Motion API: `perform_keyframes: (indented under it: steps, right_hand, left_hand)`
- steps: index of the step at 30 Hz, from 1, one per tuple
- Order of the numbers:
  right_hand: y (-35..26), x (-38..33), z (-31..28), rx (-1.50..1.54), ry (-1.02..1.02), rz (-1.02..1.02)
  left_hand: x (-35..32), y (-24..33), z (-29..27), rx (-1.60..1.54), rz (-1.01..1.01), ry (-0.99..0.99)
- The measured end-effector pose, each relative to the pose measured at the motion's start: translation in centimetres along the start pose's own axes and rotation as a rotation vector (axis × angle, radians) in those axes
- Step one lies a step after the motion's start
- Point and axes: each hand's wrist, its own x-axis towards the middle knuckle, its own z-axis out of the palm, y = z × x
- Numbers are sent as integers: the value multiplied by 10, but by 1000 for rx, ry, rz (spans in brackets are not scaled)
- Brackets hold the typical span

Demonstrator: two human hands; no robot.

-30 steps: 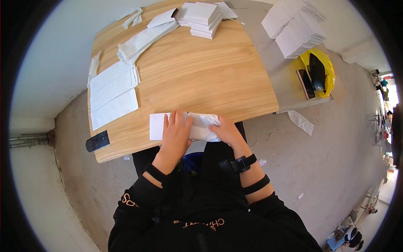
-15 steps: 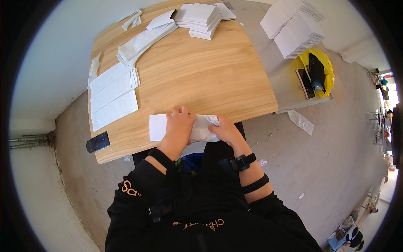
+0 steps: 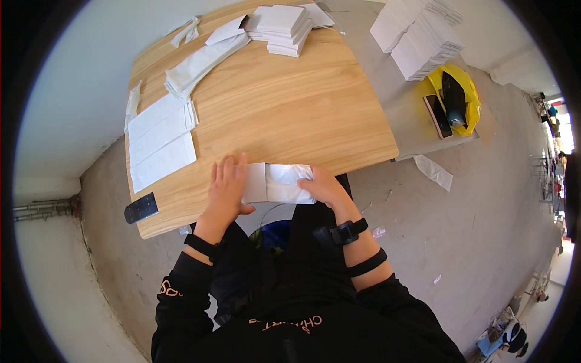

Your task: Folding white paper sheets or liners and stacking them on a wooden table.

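Note:
A white flat paper packet [image 3: 275, 183] lies at the near edge of the wooden table [image 3: 290, 115]. My left hand [image 3: 227, 187] lies flat on the packet's left end, fingers spread and pointing away from me. My right hand [image 3: 324, 186] presses on its crumpled right end, fingers curled over the paper. Both forearms come up from the lower edge in black sleeves, and the right wrist wears a black watch.
Flat white sheets [image 3: 160, 139] lie at the table's left, with folded white pieces [image 3: 203, 57] and a stack of packets [image 3: 281, 24] at the far end. A dark phone-like slab [image 3: 140, 207] sits at the near left corner. A grey side table holds white stacks [image 3: 420, 36] and a yellow bag [image 3: 457, 100].
My left hand slid left along the packet, from over its middle to its left end. The right hand stayed on the right end.

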Motion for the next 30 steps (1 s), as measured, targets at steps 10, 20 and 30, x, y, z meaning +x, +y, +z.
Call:
perform_keyframes:
  steps: [10,20,30]
  right_hand:
    - [-21,-11,-4,314,-115,65]
    - [-56,-30,1,148,-118,-62]
    - [-125,-96,23,-171,313,-489]
  left_hand:
    - [-15,-2,10,-157,-54,48]
    - [-25,19,7,-168,-17,304]
    - [-43,20,-2,-275,25,758]
